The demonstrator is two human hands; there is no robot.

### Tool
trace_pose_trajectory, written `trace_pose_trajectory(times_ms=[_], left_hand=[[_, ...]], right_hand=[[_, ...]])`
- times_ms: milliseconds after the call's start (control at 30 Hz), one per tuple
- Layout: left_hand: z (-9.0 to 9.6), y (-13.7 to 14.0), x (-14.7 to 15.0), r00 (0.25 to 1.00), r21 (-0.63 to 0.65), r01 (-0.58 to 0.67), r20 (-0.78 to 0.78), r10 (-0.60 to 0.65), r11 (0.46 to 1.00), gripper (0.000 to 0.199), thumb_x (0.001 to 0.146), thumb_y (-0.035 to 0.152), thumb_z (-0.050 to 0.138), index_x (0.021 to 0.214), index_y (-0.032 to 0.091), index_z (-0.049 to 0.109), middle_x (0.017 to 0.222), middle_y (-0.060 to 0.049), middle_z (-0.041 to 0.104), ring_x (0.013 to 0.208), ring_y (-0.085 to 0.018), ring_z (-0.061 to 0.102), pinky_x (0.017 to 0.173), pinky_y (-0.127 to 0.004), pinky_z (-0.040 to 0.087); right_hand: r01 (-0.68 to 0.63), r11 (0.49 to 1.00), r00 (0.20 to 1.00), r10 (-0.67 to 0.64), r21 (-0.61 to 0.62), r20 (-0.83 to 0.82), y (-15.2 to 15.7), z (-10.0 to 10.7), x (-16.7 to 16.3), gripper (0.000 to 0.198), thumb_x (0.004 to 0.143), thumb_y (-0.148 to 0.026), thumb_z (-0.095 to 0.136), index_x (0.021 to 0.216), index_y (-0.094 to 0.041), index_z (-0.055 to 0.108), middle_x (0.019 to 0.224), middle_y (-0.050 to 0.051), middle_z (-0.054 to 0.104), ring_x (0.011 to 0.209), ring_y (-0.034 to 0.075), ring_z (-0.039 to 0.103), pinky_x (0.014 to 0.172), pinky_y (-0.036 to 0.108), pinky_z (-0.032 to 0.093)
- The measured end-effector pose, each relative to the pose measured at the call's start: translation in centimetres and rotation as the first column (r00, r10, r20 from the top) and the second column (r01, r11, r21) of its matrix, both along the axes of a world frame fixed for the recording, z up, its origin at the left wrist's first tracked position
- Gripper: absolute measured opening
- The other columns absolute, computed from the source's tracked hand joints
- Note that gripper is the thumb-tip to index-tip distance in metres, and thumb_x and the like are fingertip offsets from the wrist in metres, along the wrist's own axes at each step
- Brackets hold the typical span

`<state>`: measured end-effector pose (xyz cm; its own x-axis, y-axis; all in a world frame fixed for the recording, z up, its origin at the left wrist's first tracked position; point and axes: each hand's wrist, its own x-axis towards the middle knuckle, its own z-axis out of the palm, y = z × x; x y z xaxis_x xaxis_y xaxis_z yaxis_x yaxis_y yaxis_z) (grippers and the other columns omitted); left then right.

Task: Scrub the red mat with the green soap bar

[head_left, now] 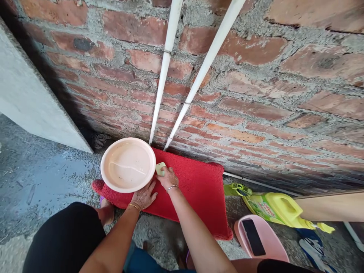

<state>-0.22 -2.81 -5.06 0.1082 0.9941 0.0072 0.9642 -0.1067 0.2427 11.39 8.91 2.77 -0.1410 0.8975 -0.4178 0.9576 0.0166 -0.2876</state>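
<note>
A red fleecy mat [196,185] lies on the floor against the wall, its left end rumpled. Resting on its left part is a round cream basin [127,144] holding a little clear water. My right hand [170,179] grips a small pale green block [160,169] against the mat, just right of the basin; whether it is soap, a sponge or a brush I cannot make out. Flat on the mat beside the basin's near rim lies my left hand [143,195], thumb and fingers apart. The basin's edge partly hides its fingertips.
Two white pipes [186,102] run down the brick wall [241,102]. At left leans a grey slab [36,83]. On the right lie a yellow detergent bottle [273,206], a pink tub [269,231] with a black phone [253,237], and slippers [314,250].
</note>
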Motion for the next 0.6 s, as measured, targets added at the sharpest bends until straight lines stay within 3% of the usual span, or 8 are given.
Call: trace_pose_trajectory(times_ms=[233, 467, 600], left_hand=[[1.1, -0.2, 0.3, 1.0, -0.055, -0.012, -0.006, 0.011, 0.998, 0.048, 0.092, 0.038, 0.044, 0.136, 0.021, 0.051, 0.145, -0.01, 0.048, 0.129, -0.025, 0.047, 0.11, -0.04, 0.037], [4.3, -1.8, 0.8, 0.996, -0.236, -0.07, -0.073, 0.054, 0.969, 0.038, 0.088, 0.019, 0.044, 0.122, 0.02, 0.061, 0.136, -0.014, 0.055, 0.127, -0.025, 0.047, 0.108, -0.043, 0.034], [6.8, -3.3, -0.2, 0.98, -0.371, -0.187, -0.128, 0.15, 0.91, 0.036, 0.089, 0.014, 0.039, 0.114, 0.021, 0.065, 0.127, -0.014, 0.058, 0.121, -0.026, 0.051, 0.102, -0.044, 0.038]], right_hand=[[0.238, 0.971, 0.968, -0.234, -0.035, 0.086, -1.5, 1.9, 4.2, 0.037, 0.083, -0.049, 0.057, 0.114, -0.029, 0.056, 0.112, 0.005, 0.054, 0.094, 0.02, 0.062, 0.076, 0.031, 0.043], [0.191, 0.98, 0.982, -0.191, -0.064, 0.002, -4.1, 2.0, -1.0, 0.035, 0.081, -0.051, 0.059, 0.105, -0.027, 0.057, 0.111, 0.005, 0.056, 0.091, 0.019, 0.063, 0.075, 0.03, 0.045], [0.093, 0.991, 0.995, -0.096, -0.093, -0.018, -5.4, 1.5, -3.4, 0.038, 0.079, -0.05, 0.061, 0.107, -0.025, 0.058, 0.115, 0.008, 0.054, 0.095, 0.02, 0.064, 0.075, 0.03, 0.046]])
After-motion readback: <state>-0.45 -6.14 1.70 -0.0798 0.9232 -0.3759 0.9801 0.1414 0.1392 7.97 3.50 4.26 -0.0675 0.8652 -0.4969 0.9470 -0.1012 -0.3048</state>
